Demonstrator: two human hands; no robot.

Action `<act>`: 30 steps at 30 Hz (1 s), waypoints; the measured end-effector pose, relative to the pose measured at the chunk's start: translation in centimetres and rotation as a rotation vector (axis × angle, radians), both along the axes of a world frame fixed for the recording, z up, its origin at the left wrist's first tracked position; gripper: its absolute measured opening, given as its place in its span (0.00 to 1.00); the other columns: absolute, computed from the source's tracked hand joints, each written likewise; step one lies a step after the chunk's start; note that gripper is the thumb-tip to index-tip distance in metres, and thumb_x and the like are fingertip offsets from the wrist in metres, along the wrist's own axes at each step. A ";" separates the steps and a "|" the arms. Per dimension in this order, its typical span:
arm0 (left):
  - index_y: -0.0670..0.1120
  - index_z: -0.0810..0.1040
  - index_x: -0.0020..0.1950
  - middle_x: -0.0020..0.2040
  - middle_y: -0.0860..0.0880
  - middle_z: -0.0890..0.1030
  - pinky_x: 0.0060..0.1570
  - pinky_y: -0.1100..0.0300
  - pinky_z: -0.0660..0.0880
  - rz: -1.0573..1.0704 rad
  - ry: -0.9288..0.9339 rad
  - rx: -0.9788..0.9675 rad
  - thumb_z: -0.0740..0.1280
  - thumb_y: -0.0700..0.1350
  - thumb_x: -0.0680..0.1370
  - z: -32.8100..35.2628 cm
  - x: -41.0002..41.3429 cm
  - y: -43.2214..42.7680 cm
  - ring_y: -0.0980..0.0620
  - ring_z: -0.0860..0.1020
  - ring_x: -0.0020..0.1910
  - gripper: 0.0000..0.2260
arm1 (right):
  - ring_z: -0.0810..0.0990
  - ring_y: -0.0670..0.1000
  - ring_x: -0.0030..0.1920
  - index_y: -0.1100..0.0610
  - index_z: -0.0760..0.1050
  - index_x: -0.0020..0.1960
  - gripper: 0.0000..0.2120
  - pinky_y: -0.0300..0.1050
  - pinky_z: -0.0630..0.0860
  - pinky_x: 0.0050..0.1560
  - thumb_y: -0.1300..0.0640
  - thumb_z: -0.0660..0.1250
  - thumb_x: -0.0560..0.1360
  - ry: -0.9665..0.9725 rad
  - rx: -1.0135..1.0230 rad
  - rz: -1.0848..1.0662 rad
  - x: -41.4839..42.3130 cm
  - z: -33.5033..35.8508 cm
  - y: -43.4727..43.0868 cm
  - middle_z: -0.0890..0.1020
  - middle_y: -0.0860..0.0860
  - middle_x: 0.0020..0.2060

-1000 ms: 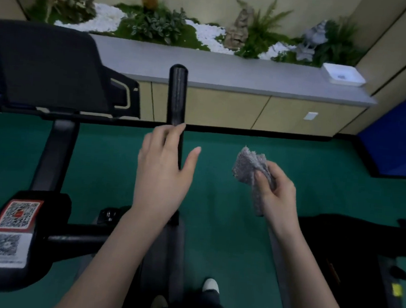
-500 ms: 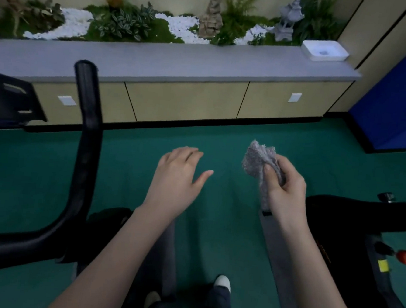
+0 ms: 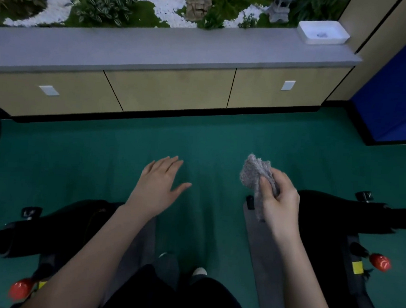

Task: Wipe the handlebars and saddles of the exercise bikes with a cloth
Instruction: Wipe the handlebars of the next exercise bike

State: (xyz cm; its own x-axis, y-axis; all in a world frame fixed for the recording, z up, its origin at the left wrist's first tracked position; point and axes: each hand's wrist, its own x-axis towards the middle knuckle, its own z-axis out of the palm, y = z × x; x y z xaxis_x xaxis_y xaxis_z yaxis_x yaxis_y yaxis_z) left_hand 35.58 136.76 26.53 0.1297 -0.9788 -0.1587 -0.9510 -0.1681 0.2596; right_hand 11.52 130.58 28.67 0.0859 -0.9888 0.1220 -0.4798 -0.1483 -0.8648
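The right hand (image 3: 279, 203) pinches a grey cloth (image 3: 256, 177) between thumb and curled fingers; the bunched cloth rises above the fingertips, and a strip of it hangs down past the palm. The left hand (image 3: 157, 186) hovers palm-down over the green floor (image 3: 210, 142), fingers straight and slightly spread, holding nothing. Dark bike frames stand at left (image 3: 46, 224) and right (image 3: 338, 213), apart from both hands.

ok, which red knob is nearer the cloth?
The right red knob, beside the right hand gripping the cloth; the left red knob sits at bottom left.
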 end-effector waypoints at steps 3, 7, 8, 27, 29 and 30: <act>0.47 0.59 0.76 0.77 0.49 0.59 0.75 0.52 0.51 0.021 -0.008 0.020 0.56 0.62 0.79 -0.4 0.1 -1.6 0.51 0.56 0.76 0.31 | 0.75 0.49 0.46 0.63 0.78 0.54 0.09 0.32 0.67 0.45 0.67 0.64 0.76 0.016 0.002 -0.014 -0.4 -0.3 -2.0 0.78 0.54 0.45; 0.47 0.58 0.77 0.77 0.49 0.59 0.75 0.52 0.51 0.046 -0.003 0.024 0.55 0.62 0.79 -1.0 1.1 -4.6 0.50 0.56 0.76 0.31 | 0.75 0.49 0.48 0.65 0.78 0.55 0.09 0.33 0.65 0.47 0.67 0.64 0.76 0.053 -0.006 -0.009 0.4 -0.4 -5.3 0.76 0.53 0.47; 0.47 0.58 0.77 0.77 0.49 0.59 0.75 0.52 0.51 0.051 -0.005 0.019 0.55 0.62 0.79 -1.2 1.5 -5.6 0.50 0.55 0.76 0.31 | 0.74 0.49 0.48 0.65 0.78 0.56 0.10 0.31 0.65 0.48 0.67 0.64 0.76 0.066 -0.011 -0.007 0.9 -0.4 -6.4 0.76 0.53 0.48; 0.46 0.62 0.75 0.75 0.49 0.64 0.73 0.52 0.52 0.307 0.049 -0.018 0.56 0.61 0.79 -2.8 15.2 -20.8 0.50 0.58 0.75 0.29 | 0.74 0.34 0.45 0.61 0.78 0.55 0.08 0.21 0.64 0.45 0.65 0.64 0.77 0.132 -0.002 0.260 18.0 -0.5 -27.3 0.75 0.51 0.46; 0.46 0.62 0.75 0.75 0.49 0.64 0.72 0.52 0.52 0.366 0.048 -0.006 0.56 0.61 0.79 -2.9 16.6 -21.6 0.51 0.58 0.75 0.29 | 0.74 0.33 0.45 0.62 0.79 0.55 0.08 0.20 0.64 0.45 0.65 0.65 0.76 0.131 -0.013 0.311 20.0 -0.6 -29.2 0.75 0.51 0.46; 0.46 0.62 0.75 0.75 0.50 0.64 0.72 0.52 0.52 0.400 0.051 -0.002 0.56 0.61 0.79 -3.0 17.4 -22.0 0.51 0.58 0.75 0.29 | 0.74 0.35 0.44 0.62 0.78 0.55 0.08 0.20 0.64 0.45 0.66 0.65 0.76 0.135 -0.019 0.337 21.0 -0.6 -30.3 0.75 0.51 0.46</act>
State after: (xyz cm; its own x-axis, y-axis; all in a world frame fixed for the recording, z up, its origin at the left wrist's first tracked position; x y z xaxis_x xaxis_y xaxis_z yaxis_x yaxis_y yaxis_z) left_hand 52.95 114.74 23.56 0.4929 -0.8528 -0.1725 -0.7964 -0.5220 0.3053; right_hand 32.57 100.27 28.04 0.4232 -0.8999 0.1055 -0.5106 -0.3331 -0.7927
